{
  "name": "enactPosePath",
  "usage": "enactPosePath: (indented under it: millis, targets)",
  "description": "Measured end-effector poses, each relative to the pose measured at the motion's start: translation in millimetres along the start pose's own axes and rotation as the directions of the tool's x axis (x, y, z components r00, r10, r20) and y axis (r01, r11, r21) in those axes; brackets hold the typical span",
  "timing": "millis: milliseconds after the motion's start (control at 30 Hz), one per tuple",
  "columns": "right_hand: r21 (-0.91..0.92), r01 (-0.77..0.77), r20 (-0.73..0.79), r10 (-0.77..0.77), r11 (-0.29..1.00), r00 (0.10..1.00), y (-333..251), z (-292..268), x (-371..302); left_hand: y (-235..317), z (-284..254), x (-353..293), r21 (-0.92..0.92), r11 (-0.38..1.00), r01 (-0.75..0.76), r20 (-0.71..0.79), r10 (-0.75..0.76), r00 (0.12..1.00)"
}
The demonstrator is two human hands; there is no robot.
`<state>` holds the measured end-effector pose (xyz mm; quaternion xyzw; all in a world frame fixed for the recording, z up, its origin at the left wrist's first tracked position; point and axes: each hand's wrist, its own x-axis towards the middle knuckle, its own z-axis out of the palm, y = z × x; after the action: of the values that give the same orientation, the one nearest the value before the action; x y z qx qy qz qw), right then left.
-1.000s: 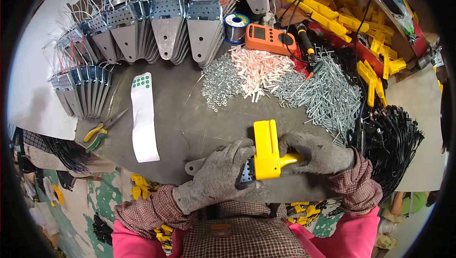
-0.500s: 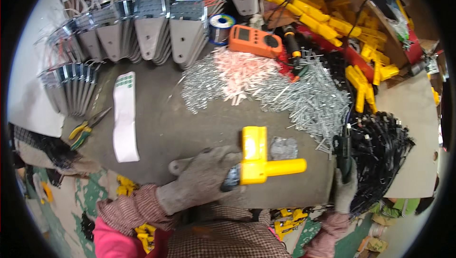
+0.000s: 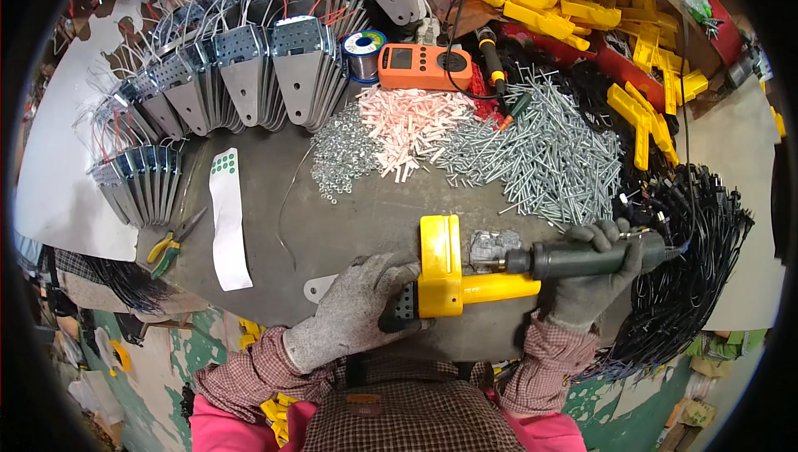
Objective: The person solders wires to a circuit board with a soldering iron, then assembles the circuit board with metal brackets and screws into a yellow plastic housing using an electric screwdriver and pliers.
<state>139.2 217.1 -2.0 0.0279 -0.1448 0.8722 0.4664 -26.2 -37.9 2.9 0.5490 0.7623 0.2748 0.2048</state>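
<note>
My left hand, in a grey glove, is closed around a yellow plastic housing with a handle-like bar pointing right. The rounded end of a grey metal plate sticks out on the left side of this hand. My gloved right hand grips a dark electric screwdriver, held level above the table. Its bit points left toward the housing, just above the bar; I cannot tell whether it touches. Behind the bit lies a crumpled-looking clear and grey patch.
Loose screws, pale pink sleeves and small nuts are heaped behind my hands. An orange meter and solder spool stand beyond. Metal plates, pliers and a white strip lie left; black cables right.
My right hand has swung the electric screwdriver from upright at the table's right edge to level, moving left to the housing. My left hand keeps its hold. The view has shifted a little.
</note>
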Motion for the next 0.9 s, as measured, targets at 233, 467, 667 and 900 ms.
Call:
enactPosePath:
  millis: [233, 467, 667, 900]
  targets:
    - [0.020, 0.051, -0.133, -0.048, 0.998, 0.990, 15.1, 4.7, -8.0, -7.0, 0.3, 5.3, -0.005, 1.000, 0.028, 0.078, -0.027, 0.997]
    - [0.062, 0.057, -0.096, -0.051, 0.996, 0.994, 23.7, 6.8, -9.9, -3.0, 0.0, 1.6, -0.027, 0.999, 0.017, -0.006, -0.018, 1.000]
    - [-0.008, 0.076, -0.129, -0.076, 0.997, 0.989, 27.7, 9.4, -8.6, -12.4, -10.3, 2.2, -0.229, 0.973, -0.007, -0.138, -0.025, 0.990]
    - [-0.065, 0.094, -0.128, -0.102, 0.993, 0.987, 28.8, 9.7, -9.7, -57.7, -65.1, 31.0, 0.769, 0.639, 0.019, -0.029, 0.005, 1.000]
